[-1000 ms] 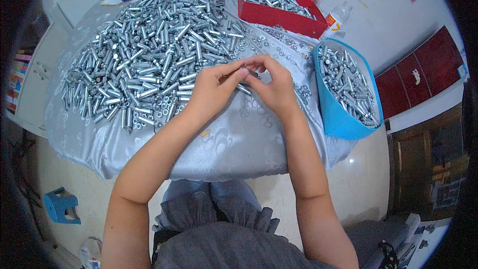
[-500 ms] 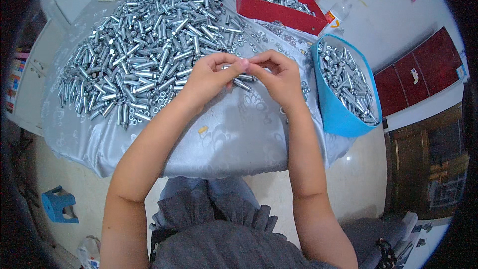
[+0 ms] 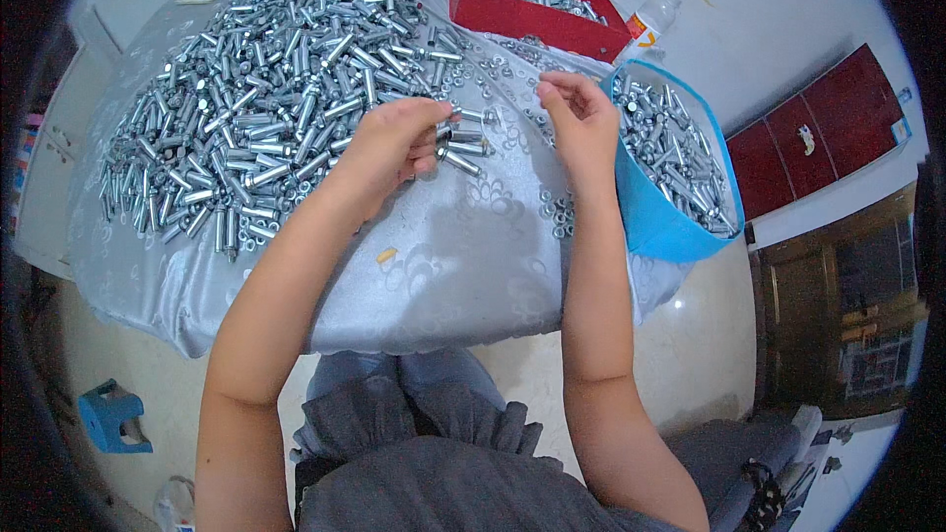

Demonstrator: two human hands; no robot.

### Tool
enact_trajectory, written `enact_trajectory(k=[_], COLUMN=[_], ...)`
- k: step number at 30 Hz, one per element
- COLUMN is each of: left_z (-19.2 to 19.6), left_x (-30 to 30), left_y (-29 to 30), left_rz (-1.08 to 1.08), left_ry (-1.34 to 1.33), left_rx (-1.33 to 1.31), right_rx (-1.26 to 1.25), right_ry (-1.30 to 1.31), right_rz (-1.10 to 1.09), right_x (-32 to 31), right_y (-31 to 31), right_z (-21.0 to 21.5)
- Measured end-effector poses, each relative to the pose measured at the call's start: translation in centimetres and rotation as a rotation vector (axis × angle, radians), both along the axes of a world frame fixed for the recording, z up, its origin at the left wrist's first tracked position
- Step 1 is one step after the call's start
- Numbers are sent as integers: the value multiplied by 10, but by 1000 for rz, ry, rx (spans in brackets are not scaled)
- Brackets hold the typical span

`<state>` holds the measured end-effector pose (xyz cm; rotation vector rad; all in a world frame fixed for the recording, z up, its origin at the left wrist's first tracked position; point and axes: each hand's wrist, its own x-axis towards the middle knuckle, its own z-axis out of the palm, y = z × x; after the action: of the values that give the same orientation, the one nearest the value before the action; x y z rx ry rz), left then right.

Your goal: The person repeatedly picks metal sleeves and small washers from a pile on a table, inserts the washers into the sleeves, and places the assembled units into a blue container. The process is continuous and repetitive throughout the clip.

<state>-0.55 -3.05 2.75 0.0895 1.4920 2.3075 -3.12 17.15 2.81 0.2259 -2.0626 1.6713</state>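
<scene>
Over the near edge of a big heap of silvery anchor bolts [image 3: 286, 89], my left hand [image 3: 389, 143] is closed, thumb against curled fingers. Beside its fingertips are a few single bolts [image 3: 463, 150]; the uppermost one meets the fingertips, and I cannot tell whether it is gripped or lying on the cloth. My right hand [image 3: 583, 118] is raised apart, to the right, over loose nuts and washers [image 3: 493, 67]. Its thumb and forefinger are pinched together; a small pale spot at the tips is too small to name. A blue fabric bin [image 3: 680, 248] filled with bolts stands just right of it.
A red box [image 3: 547, 28] with more bolts stands at the back, a plastic bottle [image 3: 655, 18] beside it. A pale satin cloth [image 3: 463, 286] covers the table; a small yellow scrap [image 3: 386, 255] lies near the front. More nuts [image 3: 559, 212] lie by the right forearm. A blue stool [image 3: 113, 417] stands on the floor.
My hands were together at the fingertips and have parted. The right one has moved right and farther away, toward the blue bin's side; the left has drawn slightly left. The view has shifted a little.
</scene>
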Motion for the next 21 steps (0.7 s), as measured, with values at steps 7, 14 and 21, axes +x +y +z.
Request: enact_trajectory(k=[7, 14, 21], left_z=[-1, -3, -1], left_x=[-4, -4, 0], left_y=[-2, -4, -2], left_rz=[16, 47, 55], left_ry=[-29, -103, -90], left_rx=[58, 82, -16], right_rx=[362, 647, 924], right_ry=[-29, -160, -79], right_rz=[-285, -320, -432], right_x=[-16, -14, -23], right_y=[26, 26, 8], right_z=[-21, -28, -44])
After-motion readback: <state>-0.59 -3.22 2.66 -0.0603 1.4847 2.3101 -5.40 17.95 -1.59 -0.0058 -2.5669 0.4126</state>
